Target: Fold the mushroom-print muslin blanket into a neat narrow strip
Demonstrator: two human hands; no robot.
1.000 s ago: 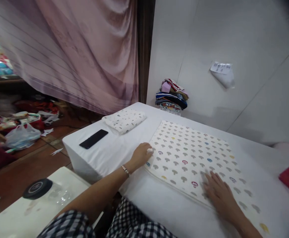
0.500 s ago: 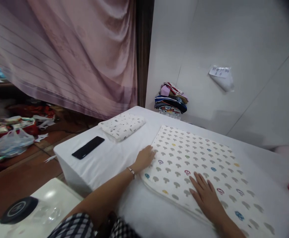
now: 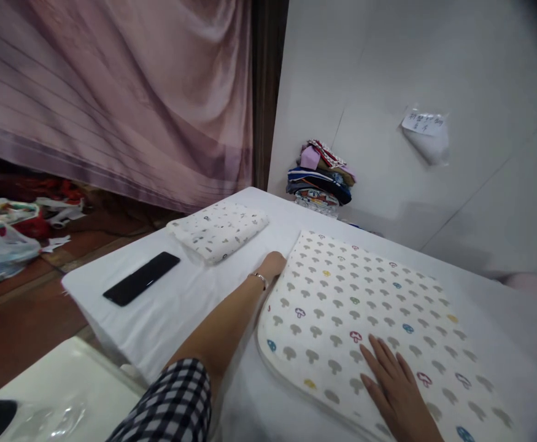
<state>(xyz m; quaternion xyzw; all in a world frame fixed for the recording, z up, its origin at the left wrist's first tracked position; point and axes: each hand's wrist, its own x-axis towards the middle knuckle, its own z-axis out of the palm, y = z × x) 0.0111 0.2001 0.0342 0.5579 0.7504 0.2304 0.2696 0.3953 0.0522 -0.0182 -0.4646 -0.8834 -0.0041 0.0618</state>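
Note:
A folded white cloth with a mushroom print [image 3: 364, 307] lies flat on the white table [image 3: 180, 307]. My left hand [image 3: 274, 265] rests at the cloth's far left edge, fingers curled against or under the hem; whether it grips the edge is hidden. My right hand [image 3: 394, 383] lies open and flat on the cloth's near part, fingers stretched out and pressing down. A bracelet sits on my left wrist.
A smaller folded printed cloth [image 3: 217, 228] and a black phone [image 3: 142, 286] lie on the table's left part. A pile of folded coloured fabrics [image 3: 321, 178] stands against the white wall. A pink curtain [image 3: 112, 92] hangs at left; bags litter the floor [image 3: 1, 239].
My left hand has slid farther along the cloth's left edge, away from me. My right hand stays flat on the near part of the cloth. The view has shifted.

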